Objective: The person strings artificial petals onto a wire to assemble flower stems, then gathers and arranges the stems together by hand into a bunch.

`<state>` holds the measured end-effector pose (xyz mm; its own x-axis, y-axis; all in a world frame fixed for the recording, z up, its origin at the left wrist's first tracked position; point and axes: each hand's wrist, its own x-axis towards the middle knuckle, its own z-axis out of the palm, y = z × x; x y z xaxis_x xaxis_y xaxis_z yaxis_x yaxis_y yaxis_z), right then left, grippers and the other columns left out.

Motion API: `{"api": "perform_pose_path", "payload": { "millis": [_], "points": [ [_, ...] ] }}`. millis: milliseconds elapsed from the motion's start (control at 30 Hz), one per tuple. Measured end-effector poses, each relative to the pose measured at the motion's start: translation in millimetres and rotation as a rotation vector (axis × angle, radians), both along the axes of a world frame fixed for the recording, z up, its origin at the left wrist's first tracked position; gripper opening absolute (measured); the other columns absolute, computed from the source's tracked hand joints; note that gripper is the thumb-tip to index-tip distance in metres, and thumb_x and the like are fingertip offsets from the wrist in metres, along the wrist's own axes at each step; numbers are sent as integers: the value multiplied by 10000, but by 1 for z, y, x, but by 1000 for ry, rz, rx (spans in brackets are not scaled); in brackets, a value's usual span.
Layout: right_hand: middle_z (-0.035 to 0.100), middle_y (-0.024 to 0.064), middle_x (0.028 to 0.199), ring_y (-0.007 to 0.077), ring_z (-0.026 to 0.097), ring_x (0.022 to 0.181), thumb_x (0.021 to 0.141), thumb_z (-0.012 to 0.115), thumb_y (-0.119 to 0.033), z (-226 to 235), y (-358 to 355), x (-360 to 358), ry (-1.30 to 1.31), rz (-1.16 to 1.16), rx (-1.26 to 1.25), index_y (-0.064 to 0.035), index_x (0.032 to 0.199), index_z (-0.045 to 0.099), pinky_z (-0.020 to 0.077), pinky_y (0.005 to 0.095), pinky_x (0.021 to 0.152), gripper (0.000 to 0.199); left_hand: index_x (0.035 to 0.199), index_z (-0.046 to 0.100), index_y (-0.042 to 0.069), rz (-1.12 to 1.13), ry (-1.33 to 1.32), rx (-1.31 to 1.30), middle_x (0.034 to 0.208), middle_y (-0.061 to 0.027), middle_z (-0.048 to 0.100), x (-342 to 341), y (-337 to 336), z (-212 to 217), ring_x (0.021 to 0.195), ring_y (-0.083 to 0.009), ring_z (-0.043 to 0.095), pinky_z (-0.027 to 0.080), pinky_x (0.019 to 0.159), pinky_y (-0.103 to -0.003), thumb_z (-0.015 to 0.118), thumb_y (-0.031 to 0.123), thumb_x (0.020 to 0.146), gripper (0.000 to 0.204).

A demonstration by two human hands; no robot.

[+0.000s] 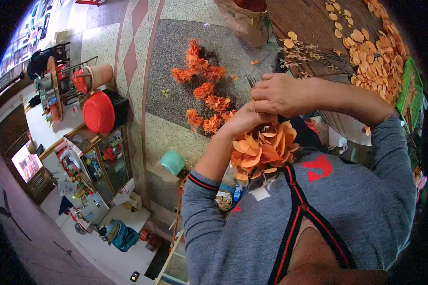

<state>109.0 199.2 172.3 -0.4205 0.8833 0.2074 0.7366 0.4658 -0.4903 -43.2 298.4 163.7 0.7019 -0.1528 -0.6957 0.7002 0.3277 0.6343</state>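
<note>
Both of my hands meet in front of my chest around a bunch of orange artificial flowers (pixel 266 147). Its blossoms hang toward my body, and the dark thin stems (pixel 251 80) poke out past my fingers on the far side. My left hand (pixel 246 119) is closed around the stems just above the petals. Farther up the stems, my right hand (pixel 281 94) is closed with its fingers curled over them, its wrist bent in from the right. Whether a thin tie or wire is also between the fingers, I cannot tell.
Several finished orange flower bunches (pixel 205 90) lie on the speckled floor ahead. At right, a wooden table (pixel 304 19) bears loose orange petals (pixel 373 61), dry sprigs (pixel 304 51) and a green basket (pixel 410 92). A sack (pixel 246 23) stands beyond; a teal tub (pixel 172 163) sits left.
</note>
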Motion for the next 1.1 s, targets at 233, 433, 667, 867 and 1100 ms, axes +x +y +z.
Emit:
{"api": "perform_pose_path", "payload": {
  "millis": [233, 433, 667, 867, 1100],
  "points": [
    [482, 72, 794, 247, 516, 775, 689, 568, -183, 22, -2, 26, 141, -128, 56, -74, 805, 497, 422, 352, 660, 175, 1110, 510, 1, -125, -51, -144, 967, -85, 606, 12, 23, 7, 898, -168, 592, 486, 791, -290, 648, 102, 793, 360],
    [460, 103, 792, 292, 496, 752, 688, 598, -106, 22, 6, 32, 309, -228, 37, -44, 785, 454, 418, 375, 626, 184, 1100, 502, 8, -19, -80, -466, 948, -98, 600, 12, 31, 11, 866, -177, 596, 488, 781, -297, 636, 183, 814, 361],
    [452, 109, 770, 306, 503, 748, 807, 551, -61, 7, 27, 33, 447, -349, -33, -19, 799, 452, 404, 390, 622, 109, 1029, 507, 2, 8, -44, -507, 896, -107, 608, 18, 39, 14, 842, -193, 595, 492, 750, -292, 553, 190, 885, 242],
    [532, 121, 805, 273, 541, 727, 811, 575, -109, -8, 55, 48, 384, -270, -130, 23, 844, 521, 431, 355, 656, 146, 918, 514, 39, 146, 101, -324, 739, -92, 591, 21, 41, 4, 664, -182, 587, 484, 575, -275, 459, 335, 930, 301],
    [609, 53, 829, 109, 558, 760, 850, 580, -257, -12, 107, 85, 1199, -628, -66, 21, 898, 607, 452, 272, 678, 284, 838, 488, 50, -9, 17, -30, 693, -83, 574, 47, 46, 40, 614, -173, 563, 463, 533, -263, 463, 317, 926, 282]
  ]
}}
